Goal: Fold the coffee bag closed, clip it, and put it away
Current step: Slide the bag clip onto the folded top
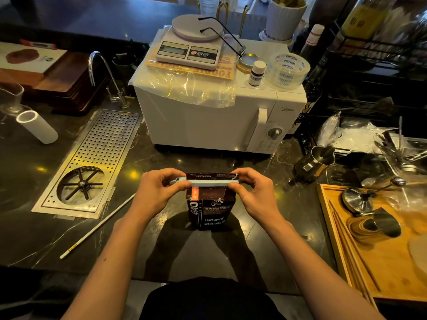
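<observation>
Both hands' fingers (175,187) pinch clip (204,182) across upright coffee bag (209,209).

Café/coffee-bar prep area: dark marble counter (254,162) w/ built-in perforated steel drip tray & pitcher rinser (87,167), steel milk jug (316,162), white digital scale (189,45) atop white microwave (208,121), steel tamper (358,199) on wooden tray (392,273).

A single head-worn view looks forward and steeply down from above the dark marble counter (41,229) — close enough that both bare forearms run in from the bottom edge. It faces the white boxy microwave (208,116) at the back; the wide lens bends the perforated steel drip tray (92,162) and the wooden tray (392,273) outward.
</observation>
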Demonstrator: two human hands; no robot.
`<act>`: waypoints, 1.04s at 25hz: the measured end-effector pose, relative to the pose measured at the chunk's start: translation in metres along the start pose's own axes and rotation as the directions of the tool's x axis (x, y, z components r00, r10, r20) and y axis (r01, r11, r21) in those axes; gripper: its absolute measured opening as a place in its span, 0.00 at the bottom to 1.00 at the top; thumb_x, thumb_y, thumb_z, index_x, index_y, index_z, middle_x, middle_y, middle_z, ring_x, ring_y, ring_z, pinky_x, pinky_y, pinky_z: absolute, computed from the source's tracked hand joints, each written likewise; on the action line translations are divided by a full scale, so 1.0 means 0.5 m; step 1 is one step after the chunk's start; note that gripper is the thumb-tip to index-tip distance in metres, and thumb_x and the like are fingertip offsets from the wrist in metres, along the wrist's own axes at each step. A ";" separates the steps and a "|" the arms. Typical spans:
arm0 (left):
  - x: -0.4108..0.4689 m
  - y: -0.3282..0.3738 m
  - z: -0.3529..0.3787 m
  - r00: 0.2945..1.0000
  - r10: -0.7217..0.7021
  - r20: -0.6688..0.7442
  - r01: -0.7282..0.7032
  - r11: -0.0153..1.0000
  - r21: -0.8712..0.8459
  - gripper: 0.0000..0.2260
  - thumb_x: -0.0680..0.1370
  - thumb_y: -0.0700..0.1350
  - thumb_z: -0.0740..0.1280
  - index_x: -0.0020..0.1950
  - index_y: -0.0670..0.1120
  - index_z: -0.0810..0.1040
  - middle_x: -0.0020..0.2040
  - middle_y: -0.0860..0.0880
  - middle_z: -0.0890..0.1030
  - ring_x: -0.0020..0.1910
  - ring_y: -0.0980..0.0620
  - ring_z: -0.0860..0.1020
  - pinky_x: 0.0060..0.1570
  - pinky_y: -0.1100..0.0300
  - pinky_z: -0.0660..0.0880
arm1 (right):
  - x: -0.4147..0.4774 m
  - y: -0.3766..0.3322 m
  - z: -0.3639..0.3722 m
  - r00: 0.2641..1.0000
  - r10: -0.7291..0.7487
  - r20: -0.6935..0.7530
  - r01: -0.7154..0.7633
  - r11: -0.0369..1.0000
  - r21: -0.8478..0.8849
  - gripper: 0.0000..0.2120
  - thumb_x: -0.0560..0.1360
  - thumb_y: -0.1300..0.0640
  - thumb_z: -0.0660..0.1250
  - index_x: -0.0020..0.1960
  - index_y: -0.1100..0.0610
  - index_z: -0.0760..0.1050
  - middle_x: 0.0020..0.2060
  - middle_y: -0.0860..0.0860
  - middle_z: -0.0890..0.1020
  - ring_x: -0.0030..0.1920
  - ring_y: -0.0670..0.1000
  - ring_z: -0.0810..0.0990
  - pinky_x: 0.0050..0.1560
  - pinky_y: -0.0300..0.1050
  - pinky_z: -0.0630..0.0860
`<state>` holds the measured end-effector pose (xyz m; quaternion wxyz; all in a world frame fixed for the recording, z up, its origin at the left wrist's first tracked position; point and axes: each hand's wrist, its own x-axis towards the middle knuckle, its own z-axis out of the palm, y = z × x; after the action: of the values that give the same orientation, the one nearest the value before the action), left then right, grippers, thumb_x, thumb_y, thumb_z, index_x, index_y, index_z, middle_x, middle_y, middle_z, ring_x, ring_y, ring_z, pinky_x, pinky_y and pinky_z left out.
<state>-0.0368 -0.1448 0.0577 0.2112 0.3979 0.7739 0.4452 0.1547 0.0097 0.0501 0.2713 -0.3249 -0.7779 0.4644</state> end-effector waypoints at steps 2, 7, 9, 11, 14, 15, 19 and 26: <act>0.001 0.001 0.002 1.000 0.019 -0.008 -0.019 1.000 0.015 0.08 0.71 0.46 0.74 0.49 0.51 0.82 0.43 0.59 0.81 0.46 0.59 0.80 0.44 0.66 0.76 | 0.001 0.000 0.000 1.000 -0.002 0.003 0.002 1.000 -0.011 0.11 0.72 0.64 0.74 0.53 0.56 0.80 0.46 0.48 0.83 0.48 0.47 0.83 0.49 0.31 0.78; 0.010 -0.001 0.002 0.999 0.030 -0.020 -0.030 0.999 0.017 0.05 0.71 0.44 0.74 0.46 0.51 0.83 0.40 0.53 0.83 0.41 0.55 0.82 0.40 0.63 0.78 | 0.009 -0.002 0.002 1.000 0.002 0.006 -0.002 1.000 -0.024 0.12 0.72 0.63 0.73 0.54 0.56 0.80 0.46 0.49 0.83 0.49 0.48 0.82 0.49 0.32 0.78; 0.012 -0.001 0.002 0.999 0.036 -0.030 -0.036 0.999 0.022 0.04 0.72 0.44 0.74 0.46 0.51 0.83 0.39 0.50 0.84 0.39 0.53 0.82 0.40 0.60 0.79 | 0.011 -0.002 0.001 1.000 0.001 0.009 -0.001 1.000 -0.028 0.11 0.72 0.63 0.73 0.54 0.56 0.80 0.46 0.48 0.83 0.48 0.48 0.82 0.49 0.32 0.78; 0.011 0.001 0.004 0.997 0.054 -0.049 -0.053 0.998 0.013 0.04 0.71 0.44 0.74 0.45 0.50 0.83 0.39 0.50 0.84 0.39 0.54 0.82 0.38 0.62 0.79 | 0.012 -0.003 0.001 1.000 0.005 0.014 -0.005 1.000 -0.024 0.11 0.72 0.63 0.73 0.54 0.55 0.79 0.46 0.48 0.83 0.48 0.48 0.82 0.48 0.31 0.78; 0.012 0.005 0.000 0.995 0.097 -0.019 -0.095 0.991 0.089 0.04 0.72 0.46 0.73 0.46 0.49 0.83 0.38 0.53 0.83 0.39 0.56 0.82 0.39 0.64 0.78 | 0.013 -0.004 0.000 1.000 0.003 0.015 -0.002 0.999 -0.040 0.11 0.73 0.62 0.73 0.54 0.55 0.79 0.46 0.48 0.83 0.48 0.47 0.82 0.49 0.33 0.79; 0.015 0.008 -0.005 0.993 0.113 0.017 -0.114 0.984 0.139 0.05 0.73 0.48 0.72 0.47 0.49 0.82 0.38 0.54 0.83 0.39 0.57 0.81 0.39 0.64 0.77 | 0.014 -0.003 0.000 1.000 0.001 0.016 0.000 0.999 -0.047 0.11 0.73 0.62 0.73 0.54 0.55 0.79 0.46 0.48 0.83 0.48 0.47 0.82 0.49 0.34 0.79; 0.022 0.022 -0.010 0.976 0.167 0.139 -0.195 0.955 0.222 0.10 0.75 0.48 0.71 0.54 0.48 0.81 0.46 0.54 0.82 0.46 0.59 0.79 0.44 0.67 0.75 | 0.013 -0.008 -0.009 0.996 -0.029 0.081 0.039 0.992 -0.123 0.11 0.74 0.60 0.72 0.56 0.55 0.79 0.46 0.48 0.83 0.49 0.48 0.82 0.51 0.38 0.78; 0.032 0.024 0.003 0.969 0.202 0.145 -0.224 0.963 0.149 0.10 0.73 0.47 0.74 0.53 0.47 0.83 0.45 0.52 0.83 0.45 0.62 0.79 0.42 0.74 0.71 | 0.056 -0.064 -0.022 0.881 -0.085 0.465 0.275 0.892 -0.358 0.17 0.75 0.52 0.71 0.63 0.52 0.76 0.55 0.48 0.82 0.55 0.46 0.79 0.56 0.42 0.75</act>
<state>-0.0399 -0.1278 0.0676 0.1777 0.5228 0.7454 0.3735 0.1367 0.0256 0.0870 0.0575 -0.1865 -0.9264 0.3221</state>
